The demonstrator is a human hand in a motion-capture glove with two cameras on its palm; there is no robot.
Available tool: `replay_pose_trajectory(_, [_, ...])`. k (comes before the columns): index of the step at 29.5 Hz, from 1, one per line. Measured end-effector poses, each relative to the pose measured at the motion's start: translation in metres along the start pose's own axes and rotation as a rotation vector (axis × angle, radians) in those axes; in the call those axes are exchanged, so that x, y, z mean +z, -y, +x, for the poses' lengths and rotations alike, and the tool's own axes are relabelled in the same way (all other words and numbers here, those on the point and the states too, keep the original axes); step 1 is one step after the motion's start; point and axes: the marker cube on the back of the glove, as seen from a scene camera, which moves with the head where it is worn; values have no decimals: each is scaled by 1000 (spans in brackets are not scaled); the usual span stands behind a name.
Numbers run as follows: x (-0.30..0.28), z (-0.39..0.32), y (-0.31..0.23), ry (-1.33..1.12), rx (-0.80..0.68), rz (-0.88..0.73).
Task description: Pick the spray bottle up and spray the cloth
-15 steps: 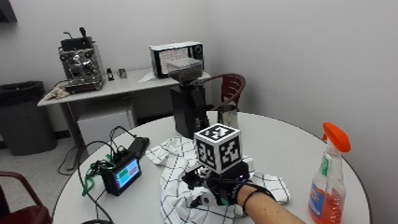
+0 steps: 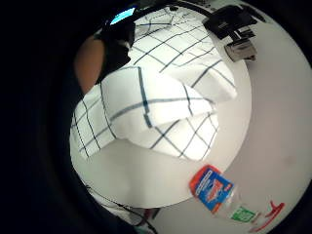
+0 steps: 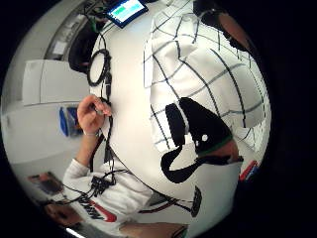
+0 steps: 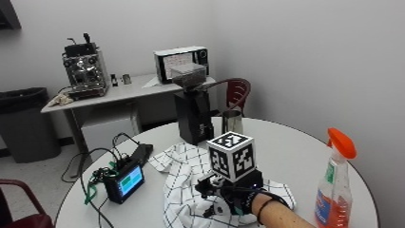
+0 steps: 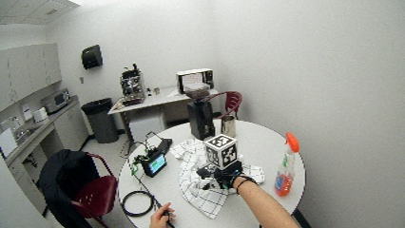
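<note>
The gloved right hand hangs over the checked cloth near the front edge of the round white surface; whether its fingers are open or curled cannot be told, since the palm views show only straps and a fingertip at their edges. The cloth lies crumpled and folded beneath the palm, spread across the middle of the surface. The spray bottle, clear with orange liquid and an orange trigger head, stands upright at the right edge of the surface, well apart from the hand and clear of the cloth. To the left of the cloth sits a small device with a lit screen, with cables trailing off it. The person's bare hand rests at the near left edge of the surface beside a coiled black cable. Beyond the cloth stand a black coffee grinder and a metal cup. Behind the surface is a red chair. Farther back, a grey side table against the wall carries an espresso machine and a microwave, with a dark bin to its left.
</note>
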Motion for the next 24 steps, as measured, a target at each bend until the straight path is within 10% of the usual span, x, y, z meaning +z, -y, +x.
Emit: replay_pose_trajectory(24, [37, -55, -131, 63, -44, 58])
